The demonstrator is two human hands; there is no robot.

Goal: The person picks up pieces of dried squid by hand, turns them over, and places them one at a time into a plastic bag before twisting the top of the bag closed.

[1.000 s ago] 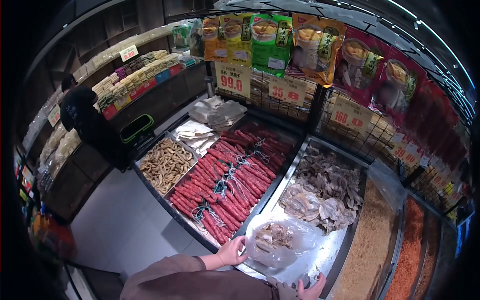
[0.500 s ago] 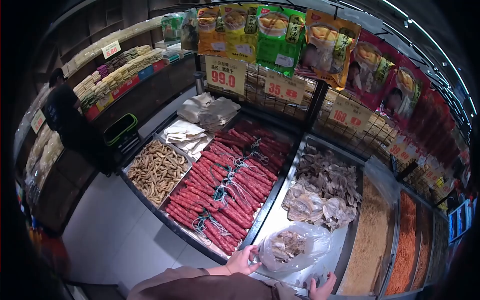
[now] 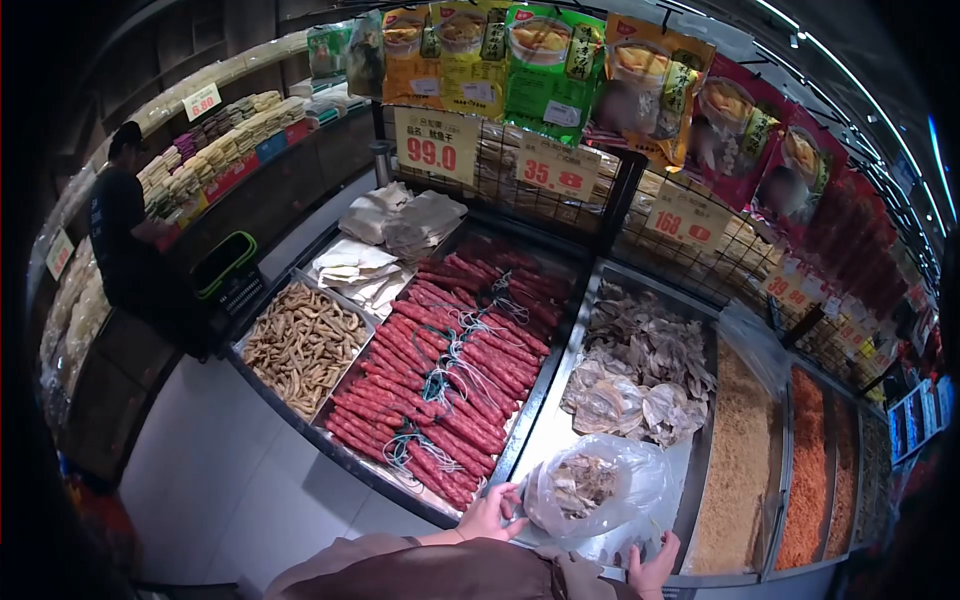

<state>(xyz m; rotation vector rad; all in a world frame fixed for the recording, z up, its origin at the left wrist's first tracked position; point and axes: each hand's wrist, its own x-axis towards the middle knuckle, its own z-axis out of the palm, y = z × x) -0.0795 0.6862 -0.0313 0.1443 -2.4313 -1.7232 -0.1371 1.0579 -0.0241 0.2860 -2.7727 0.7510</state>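
A clear plastic bag (image 3: 648, 490) sits on the metal tray (image 3: 545, 428), its mouth spread wide, with flat dried seafood pieces (image 3: 583, 486) inside. At the bag's left edge is my left hand (image 3: 490, 514), fingers curved and apart from the thumb, nothing between them. My right hand (image 3: 654, 566) is at the tray's front edge, below and right of the bag, with thumb and fingers apart and holding nothing. Behind the bag lies a heap of dried flat seafood (image 3: 640, 375) in the same tray.
Left of the tray are red sausages (image 3: 440, 370) tied with string, small dried fish (image 3: 305, 345) and pale dried sheets (image 3: 360, 270). Bins of tan shreds (image 3: 740, 460) and orange bits (image 3: 806, 470) stand right. Price signs hang behind. A person (image 3: 135, 240) stands beside a basket (image 3: 228, 270) at left.
Both my hands have drawn slightly away from the bag, the left one's fingers parting more and the right one shifting right. The person at left has turned somewhat, and the view has shifted a little.
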